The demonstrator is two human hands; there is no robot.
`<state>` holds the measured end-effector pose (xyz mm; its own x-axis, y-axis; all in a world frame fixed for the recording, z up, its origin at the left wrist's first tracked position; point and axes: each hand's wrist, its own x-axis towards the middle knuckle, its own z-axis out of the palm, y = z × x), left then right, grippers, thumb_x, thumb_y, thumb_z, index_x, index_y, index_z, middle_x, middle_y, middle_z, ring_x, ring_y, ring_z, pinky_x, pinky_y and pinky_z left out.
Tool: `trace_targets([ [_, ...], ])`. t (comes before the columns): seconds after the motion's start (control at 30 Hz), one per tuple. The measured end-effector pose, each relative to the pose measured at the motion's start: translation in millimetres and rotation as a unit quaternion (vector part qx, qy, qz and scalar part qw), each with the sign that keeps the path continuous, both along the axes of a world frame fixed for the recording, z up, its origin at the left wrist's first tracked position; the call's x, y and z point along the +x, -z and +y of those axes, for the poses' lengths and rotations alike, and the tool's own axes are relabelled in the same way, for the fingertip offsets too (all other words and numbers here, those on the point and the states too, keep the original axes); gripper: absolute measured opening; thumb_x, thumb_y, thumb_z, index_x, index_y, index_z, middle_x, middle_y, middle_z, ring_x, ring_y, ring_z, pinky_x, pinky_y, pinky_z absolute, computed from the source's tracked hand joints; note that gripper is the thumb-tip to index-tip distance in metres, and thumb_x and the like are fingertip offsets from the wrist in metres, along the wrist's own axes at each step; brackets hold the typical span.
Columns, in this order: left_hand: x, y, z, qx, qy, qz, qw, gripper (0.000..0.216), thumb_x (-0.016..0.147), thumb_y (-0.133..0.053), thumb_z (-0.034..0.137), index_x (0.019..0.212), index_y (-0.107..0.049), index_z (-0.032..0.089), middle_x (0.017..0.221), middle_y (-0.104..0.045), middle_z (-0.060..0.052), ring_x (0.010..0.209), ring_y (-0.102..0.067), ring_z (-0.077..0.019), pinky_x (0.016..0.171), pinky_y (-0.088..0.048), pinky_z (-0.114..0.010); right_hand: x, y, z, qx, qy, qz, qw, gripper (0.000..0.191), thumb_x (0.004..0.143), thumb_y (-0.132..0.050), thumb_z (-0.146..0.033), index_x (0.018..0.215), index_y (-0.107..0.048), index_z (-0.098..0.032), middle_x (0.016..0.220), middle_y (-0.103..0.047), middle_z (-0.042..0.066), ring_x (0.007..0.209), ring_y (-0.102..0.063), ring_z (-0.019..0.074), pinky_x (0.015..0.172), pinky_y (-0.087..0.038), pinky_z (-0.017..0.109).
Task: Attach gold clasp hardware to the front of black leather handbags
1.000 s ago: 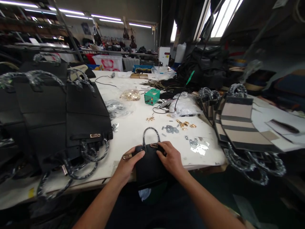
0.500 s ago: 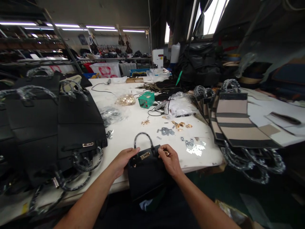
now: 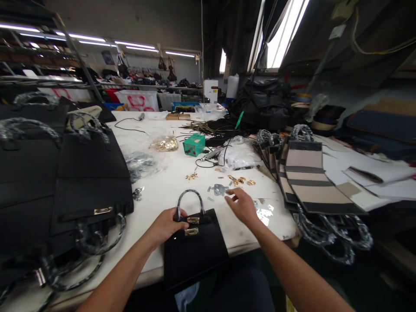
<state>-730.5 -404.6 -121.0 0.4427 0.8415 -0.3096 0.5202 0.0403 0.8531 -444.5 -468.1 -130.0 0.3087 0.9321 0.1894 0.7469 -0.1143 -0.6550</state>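
Observation:
A small black handbag (image 3: 196,255) lies tilted over the table's front edge, its plastic-wrapped handle (image 3: 190,192) standing up. My left hand (image 3: 167,227) grips the bag's upper left corner, thumb on the front near two gold clasp plates, one upper plate (image 3: 193,220) and one lower plate (image 3: 191,232). My right hand (image 3: 242,206) is off the bag, over the table, fingers apart and slightly bent. Its fingertips are beside a pile of small grey metal plates (image 3: 220,189). Gold fittings (image 3: 241,180) lie just beyond, and brighter silver plates (image 3: 264,214) are partly hidden behind the hand.
Black bags (image 3: 92,164) with wrapped handles crowd the left. Bag panels (image 3: 321,186) are stacked at the right edge. Farther back are a green box (image 3: 194,144), a corded tool (image 3: 211,154), a clear plastic bag (image 3: 238,154) and a bag of gold parts (image 3: 164,143).
My right hand has left the bag's right top corner and moved out over the metal plates. The bag now shows a second gold plate on its front. The view has shifted slightly right.

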Motion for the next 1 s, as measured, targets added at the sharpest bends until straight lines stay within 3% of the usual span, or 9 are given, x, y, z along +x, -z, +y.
trace_targets([
  [0.07, -1.0, 3.1, 2.8, -0.007, 0.005, -0.007, 1.0, 0.031, 0.059, -0.074, 0.029, 0.086, -0.067, 0.015, 0.074, -0.067, -0.001, 0.073, -0.061, -0.02, 0.068, -0.044, -0.029, 30.7, 1.0, 15.5, -0.053, 0.067, -0.08, 0.993, 0.028, 0.09, -0.052, -0.038, 0.112, -0.067, -0.027, 0.116, -0.063, 0.004, 0.087, -0.064, 0.017, 0.078, -0.047, 0.029],
  [0.17, -5.4, 7.1, 3.5, -0.038, 0.009, -0.024, 0.999, 0.035, 0.06, -0.073, 0.029, 0.092, -0.07, 0.014, 0.082, -0.071, -0.003, 0.078, -0.064, -0.0215, 0.073, -0.047, -0.03, 60.1, 5.2, 32.3, -0.097, 0.073, -0.116, 0.986, 0.03, 0.09, -0.051, -0.04, 0.109, -0.069, -0.026, 0.118, -0.062, 0.008, 0.094, -0.062, 0.0224, 0.075, -0.044, 0.032],
  [0.27, -9.2, 10.4, 3.0, -0.078, 0.002, -0.045, 0.996, 0.039, 0.061, -0.074, 0.028, 0.097, -0.07, 0.014, 0.086, -0.073, -0.005, 0.079, -0.066, -0.0218, 0.074, -0.048, -0.03, 70.7, 7.1, 41.3, -0.125, 0.064, -0.132, 0.981, 0.028, 0.085, -0.055, -0.039, 0.102, -0.07, -0.023, 0.109, -0.064, 0.01, 0.09, -0.061, 0.0244, 0.068, -0.041, 0.031],
  [0.4, -10.5, 15.1, 2.9, -0.099, -0.012, -0.059, 0.993, 0.039, 0.06, -0.075, 0.027, 0.097, -0.071, 0.014, 0.081, -0.073, -0.004, 0.075, -0.066, -0.0207, 0.071, -0.049, -0.03, 69.1, -3.0, 42.0, -0.136, 0.039, -0.134, 0.981, 0.017, 0.076, -0.063, -0.032, 0.091, -0.068, -0.024, 0.088, -0.067, 0.003, 0.079, -0.059, 0.0207, 0.062, -0.037, 0.028],
  [0.5, -10.6, 17.8, 2.8, -0.103, -0.012, -0.076, 0.992, 0.038, 0.059, -0.075, 0.026, 0.094, -0.071, 0.014, 0.079, -0.073, -0.004, 0.074, -0.066, -0.0205, 0.071, -0.05, -0.03, 48.5, -14.3, 28.9, -0.121, 0.004, -0.11, 0.987, 0.012, 0.08, -0.059, -0.033, 0.086, -0.066, -0.024, 0.081, -0.067, 0.0, 0.074, -0.059, 0.0167, 0.063, -0.04, 0.026],
  [0.63, -11.6, 19.9, 1.7, -0.099, -0.012, -0.095, 0.99, 0.036, 0.059, -0.076, 0.027, 0.093, -0.072, 0.014, 0.078, -0.073, -0.003, 0.074, -0.066, -0.0202, 0.07, -0.05, -0.03, -7.5, -19.2, -3.9, -0.023, -0.115, 0.017, 0.993, 0.018, 0.082, -0.062, -0.042, 0.084, -0.067, -0.024, 0.088, -0.066, 0.001, 0.076, -0.06, 0.0159, 0.068, -0.046, 0.027],
  [0.73, -12.6, 21.3, 0.0, -0.088, -0.019, -0.102, 0.991, 0.036, 0.058, -0.076, 0.027, 0.091, -0.072, 0.015, 0.077, -0.072, -0.002, 0.072, -0.065, -0.0195, 0.068, -0.05, -0.029, -44.8, -16.9, -23.8, 0.009, -0.169, 0.013, 0.986, 0.015, 0.083, -0.064, -0.041, 0.084, -0.071, -0.027, 0.087, -0.064, 0.002, 0.081, -0.061, 0.0182, 0.075, -0.047, 0.03],
  [0.83, -12.8, 22.6, -2.1, -0.081, -0.024, -0.105, 0.991, 0.034, 0.058, -0.076, 0.027, 0.09, -0.072, 0.015, 0.077, -0.072, -0.003, 0.072, -0.065, -0.0199, 0.067, -0.05, -0.029, -61.6, -16.0, -31.4, -0.018, -0.167, -0.01, 0.986, 0.014, 0.085, -0.061, -0.038, 0.088, -0.073, -0.031, 0.083, -0.068, 0.0, 0.08, -0.063, 0.0192, 0.076, -0.048, 0.031],
  [1.0, -13.0, 22.4, -5.2, -0.074, -0.026, -0.117, 0.99, 0.033, 0.058, -0.074, 0.025, 0.089, -0.072, 0.015, 0.075, -0.071, -0.002, 0.07, -0.064, -0.0195, 0.066, -0.05, -0.029, -71.6, -13.8, -33.6, -0.031, -0.106, -0.04, 0.993, 0.017, 0.085, -0.059, -0.039, 0.095, -0.071, -0.031, 0.089, -0.072, -0.002, 0.07, -0.063, 0.0177, 0.07, -0.048, 0.032],
])
